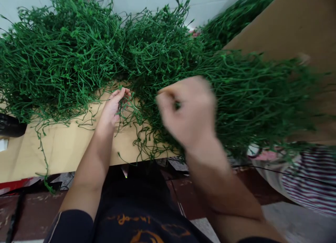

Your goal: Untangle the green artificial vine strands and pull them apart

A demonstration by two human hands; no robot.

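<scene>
Thin green stems with small forked tips, looking like artificial plastic greenery, lie in a large tangled heap along the back of a tan board. My left hand is closed in a pinch on a few green stems at the front of the heap. Blurred by motion, my right hand is curled like a fist above the middle of the pile. Whatever its fingers hold, if anything, cannot be made out. Loose stems lie on the board between the hands.
A brown cardboard sheet slants up at the right, with a long bundle of green stems in front of it. Striped cloth shows at lower right. A black object sits at the left edge. White tiles line the back.
</scene>
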